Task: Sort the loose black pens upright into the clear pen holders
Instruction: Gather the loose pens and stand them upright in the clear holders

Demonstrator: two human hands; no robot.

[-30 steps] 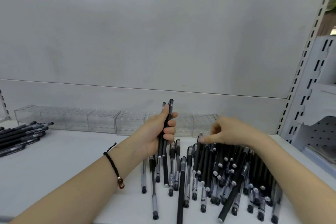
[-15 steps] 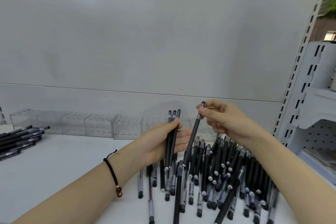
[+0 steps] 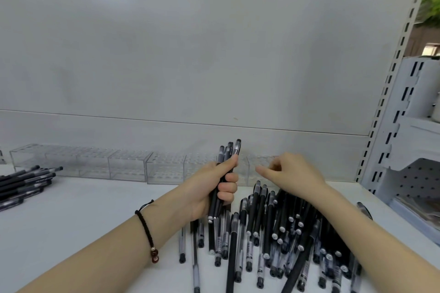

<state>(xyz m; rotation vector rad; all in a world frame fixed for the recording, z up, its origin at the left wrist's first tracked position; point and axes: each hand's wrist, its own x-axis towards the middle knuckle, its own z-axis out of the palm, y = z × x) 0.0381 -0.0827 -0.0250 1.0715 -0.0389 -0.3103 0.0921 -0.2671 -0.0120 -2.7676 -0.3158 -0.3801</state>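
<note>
The left hand point(image 3: 209, 188) is holding a bunch of about 4 black pens point(image 3: 228, 157) upright, with the fingers and thumb wrapping tightly around them. The right hand point(image 3: 292, 173) is hovering just above the big pile of pens point(image 3: 285, 233), fingers curling loosely and holding nothing. The pile is lying on the white table point(image 3: 83, 209). The clear pen holders point(image 3: 126, 164) are standing in a row at the back, against the wall. A smaller pile point(image 3: 23, 183) is lying at the far left.
</note>
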